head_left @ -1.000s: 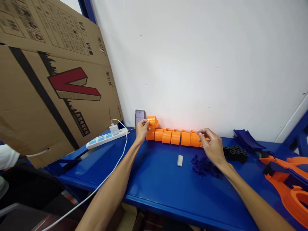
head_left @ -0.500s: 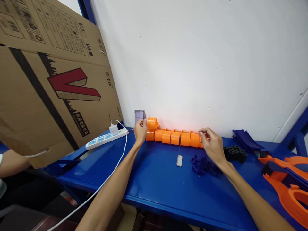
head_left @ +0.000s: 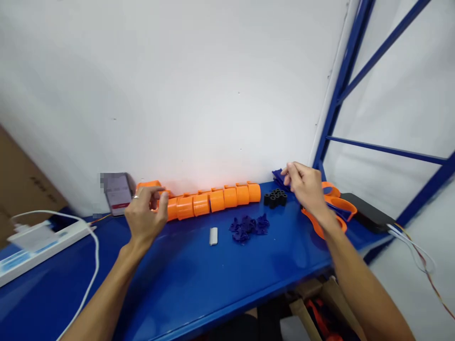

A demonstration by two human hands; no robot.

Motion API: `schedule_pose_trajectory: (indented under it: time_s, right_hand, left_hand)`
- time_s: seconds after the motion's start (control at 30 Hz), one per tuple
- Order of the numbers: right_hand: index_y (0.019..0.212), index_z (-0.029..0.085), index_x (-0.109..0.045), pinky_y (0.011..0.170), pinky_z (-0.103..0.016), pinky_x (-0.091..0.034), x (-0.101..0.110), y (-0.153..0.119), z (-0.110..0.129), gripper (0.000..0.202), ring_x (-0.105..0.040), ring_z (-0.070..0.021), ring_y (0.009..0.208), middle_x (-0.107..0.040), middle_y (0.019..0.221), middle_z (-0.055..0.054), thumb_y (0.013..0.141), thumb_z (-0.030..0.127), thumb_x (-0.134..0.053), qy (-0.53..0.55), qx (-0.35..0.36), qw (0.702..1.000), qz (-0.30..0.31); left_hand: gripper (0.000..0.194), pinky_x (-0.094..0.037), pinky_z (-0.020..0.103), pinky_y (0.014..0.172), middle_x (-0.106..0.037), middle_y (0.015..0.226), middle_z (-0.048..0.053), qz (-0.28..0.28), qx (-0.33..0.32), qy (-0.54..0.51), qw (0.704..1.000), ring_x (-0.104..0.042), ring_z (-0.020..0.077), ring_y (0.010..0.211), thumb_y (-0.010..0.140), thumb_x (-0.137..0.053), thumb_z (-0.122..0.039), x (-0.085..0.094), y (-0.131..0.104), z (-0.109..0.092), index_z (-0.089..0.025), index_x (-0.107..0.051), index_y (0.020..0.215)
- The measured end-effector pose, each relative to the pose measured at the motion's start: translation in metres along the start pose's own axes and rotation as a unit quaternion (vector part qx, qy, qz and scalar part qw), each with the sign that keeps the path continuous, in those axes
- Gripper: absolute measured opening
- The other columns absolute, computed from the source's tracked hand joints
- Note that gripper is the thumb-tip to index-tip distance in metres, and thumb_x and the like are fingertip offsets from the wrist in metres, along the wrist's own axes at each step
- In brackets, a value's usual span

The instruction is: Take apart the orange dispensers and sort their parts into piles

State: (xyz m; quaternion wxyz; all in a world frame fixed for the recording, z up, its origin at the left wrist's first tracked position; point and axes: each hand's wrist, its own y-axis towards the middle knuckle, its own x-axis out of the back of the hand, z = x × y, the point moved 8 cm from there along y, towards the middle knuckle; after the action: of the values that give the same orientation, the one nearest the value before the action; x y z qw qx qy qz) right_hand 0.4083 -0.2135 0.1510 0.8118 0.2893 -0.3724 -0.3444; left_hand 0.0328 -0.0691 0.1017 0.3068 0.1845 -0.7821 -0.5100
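A row of orange cylindrical pieces [head_left: 202, 205] lies along the back of the blue table, against the wall. Another orange piece [head_left: 149, 183] sits on top at its left end, partly covered by my left hand [head_left: 144, 218]. That hand's thumb and fingers are apart, with nothing plainly held. At the right, my right hand [head_left: 304, 184] has its fingers curled together in front of thin dark blue sheets [head_left: 278, 178]; whether it touches one is unclear. Below it stand several short black tubes [head_left: 275, 198]. Crumpled-looking small dark blue parts [head_left: 249, 227] lie nearer the middle.
A small whitish strip [head_left: 213, 236] lies in front of the row. To the left are a phone [head_left: 119, 194], a white power strip [head_left: 46, 251] with a cable, and a cardboard box [head_left: 24, 180]. Orange-handled frames [head_left: 322, 222] and a black flat device [head_left: 366, 212] are at right.
The view has swung right. My right hand has left the right end of the orange row and moved over to the dark blue sheets. My left hand stays near the row's left end.
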Motion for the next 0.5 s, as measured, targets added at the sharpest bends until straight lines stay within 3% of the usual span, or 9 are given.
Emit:
schedule_pose_trajectory:
  time_s: [0.1, 0.2, 0.3, 0.37, 0.43, 0.5]
  right_hand:
    - [0.093, 0.023, -0.072, 0.057, -0.029, -0.042, 0.047, -0.030, -0.019, 0.032, -0.062, -0.0185, 0.058, -0.068, 0.066, -0.002, 0.095, 0.046, -0.050, -0.183, -0.003, 0.981, 0.068]
    - [0.092, 0.025, -0.073, 0.056, -0.030, -0.038, 0.074, -0.072, -0.058, 0.021, -0.066, -0.0230, 0.065, -0.073, 0.079, -0.004, 0.088, 0.041, -0.060, -0.339, -0.043, 0.929, 0.140]
    - [0.105, 0.026, -0.071, 0.056, -0.030, -0.035, 0.077, -0.109, -0.091, 0.023, -0.071, -0.0295, 0.079, -0.076, 0.101, -0.007, 0.086, 0.034, -0.063, -0.430, -0.096, 0.872, 0.212]
    - [0.104, 0.025, -0.070, 0.055, -0.030, -0.033, 0.070, -0.125, -0.102, 0.020, -0.072, -0.0314, 0.083, -0.075, 0.105, -0.009, 0.088, 0.030, -0.060, -0.454, -0.120, 0.846, 0.253]
    - [0.100, 0.024, -0.069, 0.055, -0.030, -0.032, 0.064, -0.132, -0.104, 0.017, -0.072, -0.0310, 0.082, -0.076, 0.099, -0.009, 0.091, 0.026, -0.055, -0.456, -0.127, 0.840, 0.265]
    - [0.097, 0.024, -0.068, 0.056, -0.029, -0.034, 0.060, -0.134, -0.100, 0.017, -0.072, -0.0294, 0.080, -0.076, 0.091, -0.008, 0.093, 0.025, -0.052, -0.426, -0.119, 0.859, 0.258]
  left_hand:
    - [0.014, -0.038, 0.028, 0.056, -0.056, 0.069, 0.000, 0.056, -0.091, -0.008, 0.994, -0.051, 0.0146, 0.056, 0.091, -0.055, -0.030, -0.016, -0.012, -0.037, -0.021, -0.062, 0.085]
    - [0.016, -0.038, 0.028, 0.054, -0.059, 0.071, 0.001, 0.078, -0.134, -0.015, 0.988, -0.054, 0.0147, 0.057, 0.092, -0.055, -0.030, -0.024, -0.023, -0.058, -0.020, -0.062, 0.082]
    - [0.016, -0.038, 0.028, 0.055, -0.061, 0.072, 0.002, 0.078, -0.154, -0.020, 0.985, -0.055, 0.0149, 0.057, 0.092, -0.055, -0.028, -0.026, -0.028, -0.066, -0.020, -0.062, 0.080]
    - [0.018, -0.038, 0.028, 0.055, -0.061, 0.072, 0.002, 0.080, -0.151, -0.022, 0.985, -0.056, 0.0150, 0.058, 0.093, -0.055, -0.028, -0.027, -0.029, -0.066, -0.020, -0.061, 0.078]
    - [0.020, -0.038, 0.027, 0.055, -0.061, 0.072, 0.002, 0.085, -0.140, -0.026, 0.986, -0.056, 0.0152, 0.058, 0.093, -0.055, -0.029, -0.029, -0.030, -0.064, -0.020, -0.061, 0.076]
    - [0.022, -0.038, 0.028, 0.055, -0.061, 0.073, 0.002, 0.095, -0.129, -0.031, 0.987, -0.056, 0.0155, 0.058, 0.093, -0.054, -0.030, -0.032, -0.031, -0.063, -0.020, -0.061, 0.074]
